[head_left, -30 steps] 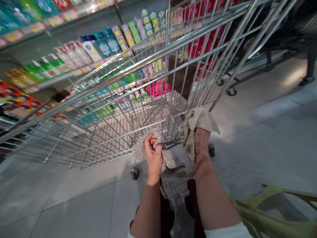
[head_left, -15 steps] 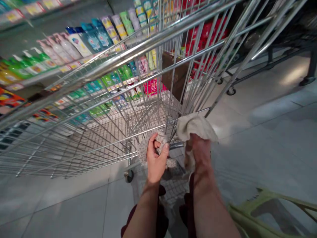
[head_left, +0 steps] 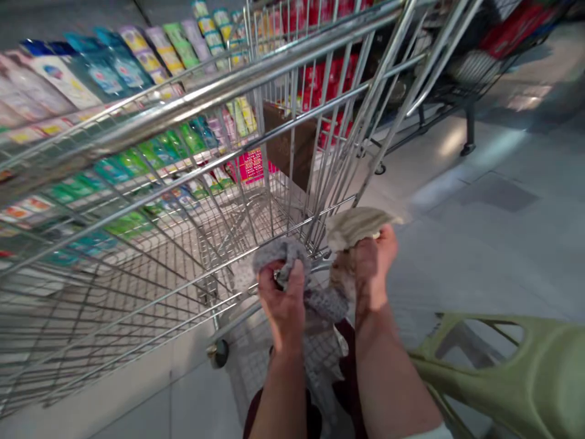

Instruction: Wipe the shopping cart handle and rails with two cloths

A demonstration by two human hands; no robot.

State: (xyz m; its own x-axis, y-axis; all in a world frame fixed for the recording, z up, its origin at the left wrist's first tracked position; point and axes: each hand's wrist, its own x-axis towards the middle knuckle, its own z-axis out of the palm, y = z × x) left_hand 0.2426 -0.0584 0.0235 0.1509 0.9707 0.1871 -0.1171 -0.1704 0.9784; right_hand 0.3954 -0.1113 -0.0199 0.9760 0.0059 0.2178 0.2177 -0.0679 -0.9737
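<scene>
My left hand (head_left: pixel 281 308) is closed, thumb against fingers, around a bunched grey spotted cloth (head_left: pixel 278 249). Part of that cloth hangs lower, between my two wrists. In my right hand (head_left: pixel 375 265) is a beige cloth (head_left: pixel 356 227), crumpled and folded over the fingers; the fingertips are partly hidden under it. Both hands are just in front of the near lower side of a metal shopping cart (head_left: pixel 178 189). Whether the cloths touch the wires I cannot tell.
Behind the cart, shelves hold several bottles (head_left: pixel 123 64) and packs. A brown panel (head_left: pixel 290 146) is on the cart's far end. To the right stands another cart (head_left: pixel 466 91) with red goods. A pale green plastic stool (head_left: pixel 498 372) is close to my right arm.
My view has swung to the right, bringing more of the green stool in. The grey cloth is bunched differently in my left hand, and my right hand has turned with the beige cloth.
</scene>
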